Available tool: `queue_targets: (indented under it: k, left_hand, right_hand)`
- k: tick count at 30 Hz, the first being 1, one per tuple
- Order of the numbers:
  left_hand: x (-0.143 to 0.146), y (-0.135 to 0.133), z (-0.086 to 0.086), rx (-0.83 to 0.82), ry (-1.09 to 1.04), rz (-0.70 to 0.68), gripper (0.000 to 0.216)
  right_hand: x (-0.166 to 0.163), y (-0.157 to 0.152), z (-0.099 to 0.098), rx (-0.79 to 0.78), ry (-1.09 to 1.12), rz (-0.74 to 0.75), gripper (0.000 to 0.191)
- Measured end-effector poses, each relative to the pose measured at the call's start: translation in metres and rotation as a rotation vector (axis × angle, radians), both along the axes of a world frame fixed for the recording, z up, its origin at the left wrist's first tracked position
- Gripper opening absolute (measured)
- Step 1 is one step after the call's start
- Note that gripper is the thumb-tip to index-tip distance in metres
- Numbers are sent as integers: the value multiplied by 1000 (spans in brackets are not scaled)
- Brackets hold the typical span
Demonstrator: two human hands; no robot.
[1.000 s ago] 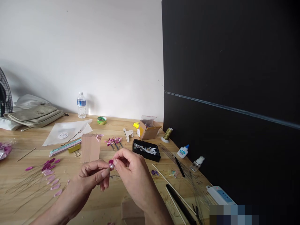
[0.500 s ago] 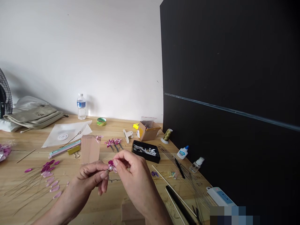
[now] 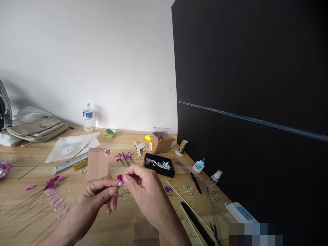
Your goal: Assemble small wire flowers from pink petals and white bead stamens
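Between my two hands is a small artificial flower (image 3: 120, 183) with magenta and pale pink petals and a pearl-like bead at its centre. My left hand (image 3: 101, 193) pinches it from the left, near its base. The fingertips of my right hand (image 3: 140, 182) are closed on a petal at its right side. A thin dark stem (image 3: 124, 195) shows below the flower, partly hidden by my fingers. Several finished-looking flowers (image 3: 124, 156) on dark stems lie just beyond my hands. Loose wired petals (image 3: 53, 191) are spread out to the left.
Behind my hands stand a wooden block (image 3: 98, 163) and a black tray (image 3: 159, 165) of small metal parts. A black comb (image 3: 196, 222), glue bottle (image 3: 199, 165), spray bottle (image 3: 214, 179) and power strip (image 3: 241, 212) lie to the right. A water bottle (image 3: 88, 118) stands near the wall.
The view has shifted very slightly. Both hands keep nearly the same hold on the flower, with only a small shift of the fingers.
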State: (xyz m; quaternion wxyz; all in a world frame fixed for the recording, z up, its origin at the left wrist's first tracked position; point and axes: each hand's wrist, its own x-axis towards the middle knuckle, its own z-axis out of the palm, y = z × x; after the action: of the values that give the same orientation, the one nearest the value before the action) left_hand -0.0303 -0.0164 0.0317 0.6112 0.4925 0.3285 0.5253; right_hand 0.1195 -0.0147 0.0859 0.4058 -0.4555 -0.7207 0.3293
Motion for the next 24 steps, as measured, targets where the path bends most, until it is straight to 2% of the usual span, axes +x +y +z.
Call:
queue_targets:
  k: [10,19,24]
  left_hand:
    - [1,2,0,10,23,13,12]
    - [-3,1,-3,115,42,-7,15]
    - [-7,3,-3,224,94,105,17]
  right_hand:
    - [-2,1,-1,36,-23,-46,18]
    - [1,3,-4,-83,90,46,17]
    - [2,-1,-2,-131,93,63,16]
